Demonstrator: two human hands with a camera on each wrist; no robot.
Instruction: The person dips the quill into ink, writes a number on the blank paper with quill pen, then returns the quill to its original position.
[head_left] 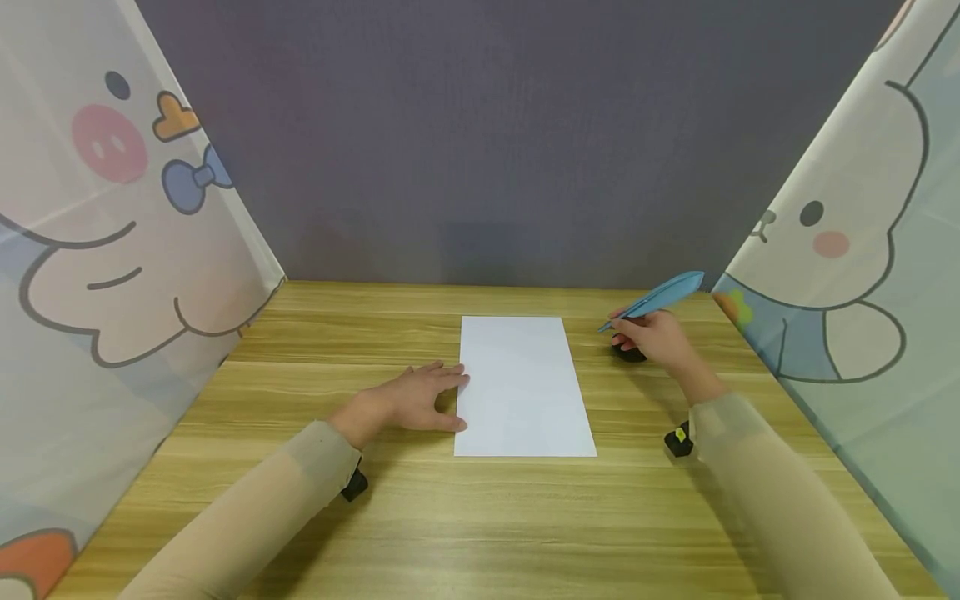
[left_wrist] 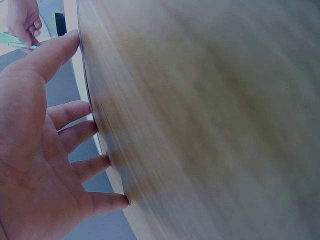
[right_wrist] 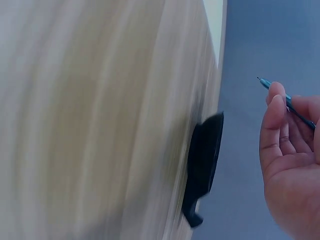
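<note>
A white sheet of paper [head_left: 521,387] lies flat on the wooden table. My left hand [head_left: 416,398] rests at its left edge, fingers spread and fairly straight, with thumb and fingertips touching the paper's side; the palm [left_wrist: 45,150] shows in the left wrist view. To the right of the sheet, raised above the table, my right hand [head_left: 652,333] pinches a blue feather pen [head_left: 670,292]. The feather end points up and right, and the thin dark tip [right_wrist: 259,78] points away from the fingers. Below that hand sits a small black object [right_wrist: 205,160], its kind unclear.
The wood-grain table [head_left: 480,525] ends at a dark grey panel [head_left: 480,150] behind. Cloth walls with cartoon animals stand at the left [head_left: 127,200] and right [head_left: 847,242]. A black device [head_left: 679,440] hangs under the right sleeve, another [head_left: 355,483] under the left.
</note>
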